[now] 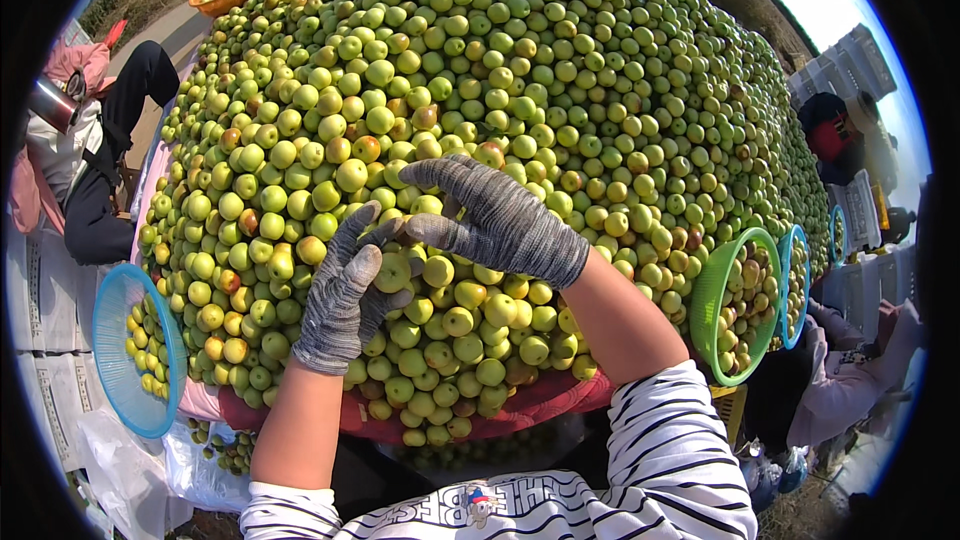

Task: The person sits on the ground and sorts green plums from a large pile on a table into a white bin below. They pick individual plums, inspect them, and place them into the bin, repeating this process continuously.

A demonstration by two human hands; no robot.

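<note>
A broad heap of small green fruits, like jujubes (570, 75), some with reddish-brown patches, fills the middle. My left hand (347, 289), in a grey knitted glove, is at the near part of the heap with its fingers curled round one green fruit (393, 273). Just right of it, my right hand (495, 221), gloved alike, reaches over the heap with thumb and fingers apart. Its thumb tip is close to the left hand's fingers. No fruit shows in the right hand; its palm side is hidden.
A blue plastic basket (180, 360) with some fruits stands at left, a green basket (701, 315) and blue baskets at right, an orange basket (204, 1) at far left. Other people sit on both sides. White crates (60, 315) and plastic bags (124, 457) are at lower left. Red cloth (540, 399) edges the heap.
</note>
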